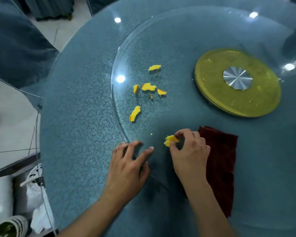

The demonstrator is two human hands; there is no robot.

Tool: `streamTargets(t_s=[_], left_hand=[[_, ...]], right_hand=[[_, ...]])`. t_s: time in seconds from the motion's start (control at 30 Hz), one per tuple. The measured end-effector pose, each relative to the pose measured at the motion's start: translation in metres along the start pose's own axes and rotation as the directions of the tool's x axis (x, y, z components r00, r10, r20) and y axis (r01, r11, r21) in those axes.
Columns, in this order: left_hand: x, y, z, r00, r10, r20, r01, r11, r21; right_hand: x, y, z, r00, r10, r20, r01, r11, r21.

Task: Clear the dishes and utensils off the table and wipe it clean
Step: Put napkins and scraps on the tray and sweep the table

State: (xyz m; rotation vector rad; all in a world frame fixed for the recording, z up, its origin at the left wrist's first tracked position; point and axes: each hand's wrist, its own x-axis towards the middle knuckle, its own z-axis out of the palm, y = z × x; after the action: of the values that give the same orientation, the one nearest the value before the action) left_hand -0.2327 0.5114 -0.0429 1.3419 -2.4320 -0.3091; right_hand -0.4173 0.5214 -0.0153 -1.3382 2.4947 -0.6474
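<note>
Several yellow-orange peel scraps [148, 86] lie scattered on the glass turntable [169, 40] of a round blue-grey table [79, 117]. My right hand [190, 149] pinches one yellow peel piece [170, 139] between thumb and fingers, just above the glass near the front. My left hand [130, 163] rests on the table with its fingers spread, fingertips on the turntable's rim, holding nothing. A dark red cloth [220, 161] lies flat on the table, partly under my right wrist.
A gold disc with a silver hub [237, 81] sits under the glass at the right. Blue chair covers [15, 48] stand at the left beyond the table edge. White bags and a slippered foot [12, 224] are on the floor at lower left.
</note>
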Motion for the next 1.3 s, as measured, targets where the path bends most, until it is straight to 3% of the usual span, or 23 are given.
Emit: streamTargets(t_s=[0.27,0.33,0.37,0.4,0.43,0.5,0.53,0.6,0.7,0.8,0.87,1.0,1.17,1.3], left_hand=[[-0.011,0.007,-0.001,0.996,0.074,0.041,-0.070,0.992,-0.105],[-0.009,0.011,-0.009,0.997,-0.041,0.063,0.057,0.957,-0.283],[-0.005,0.014,-0.014,0.979,-0.182,0.098,0.206,0.869,-0.449],[0.001,0.017,-0.018,0.925,-0.344,0.163,0.366,0.683,-0.632],[0.009,0.019,-0.022,0.839,-0.485,0.248,0.474,0.425,-0.771],[0.027,0.018,-0.027,0.663,-0.610,0.435,0.529,-0.030,-0.848],[0.034,0.017,-0.029,0.611,-0.595,0.522,0.535,-0.175,-0.826],[0.041,0.013,-0.034,0.559,-0.496,0.664,0.555,-0.371,-0.744],[0.040,0.009,-0.043,0.546,-0.327,0.771,0.567,-0.534,-0.627],[0.038,0.008,-0.046,0.519,-0.299,0.801,0.563,-0.585,-0.584],[0.035,0.007,-0.046,0.482,-0.321,0.815,0.567,-0.595,-0.569],[0.034,-0.001,-0.051,0.473,-0.327,0.818,0.521,-0.645,-0.559],[0.038,0.003,-0.047,0.471,-0.382,0.795,0.498,-0.629,-0.597],[0.040,0.010,-0.041,0.464,-0.441,0.768,0.506,-0.579,-0.639]], right_hand=[[-0.019,0.017,-0.020,0.996,0.044,0.075,-0.069,0.929,0.364],[-0.021,0.015,-0.025,0.996,0.029,0.084,-0.061,0.908,0.415],[-0.022,0.013,-0.026,0.997,-0.004,0.079,-0.029,0.905,0.424],[-0.023,0.009,-0.027,0.996,-0.044,0.078,0.006,0.902,0.432],[-0.023,0.003,-0.028,0.992,-0.084,0.089,0.035,0.892,0.452],[-0.023,-0.011,-0.028,0.975,-0.166,0.149,0.066,0.851,0.521],[-0.022,-0.018,-0.028,0.960,-0.209,0.189,0.074,0.834,0.546],[-0.020,-0.031,-0.025,0.919,-0.299,0.259,0.113,0.826,0.552],[-0.017,-0.043,-0.017,0.868,-0.377,0.322,0.172,0.839,0.516],[-0.008,-0.041,-0.009,0.934,-0.284,0.217,0.152,0.864,0.479],[0.003,-0.036,-0.005,0.971,-0.196,0.135,0.139,0.928,0.344],[0.012,-0.037,0.003,0.942,-0.139,0.305,0.151,0.988,-0.017],[0.005,-0.036,0.000,0.930,-0.130,0.343,0.107,0.991,0.084],[0.006,-0.035,-0.014,0.938,-0.062,0.340,-0.076,0.923,0.378]])
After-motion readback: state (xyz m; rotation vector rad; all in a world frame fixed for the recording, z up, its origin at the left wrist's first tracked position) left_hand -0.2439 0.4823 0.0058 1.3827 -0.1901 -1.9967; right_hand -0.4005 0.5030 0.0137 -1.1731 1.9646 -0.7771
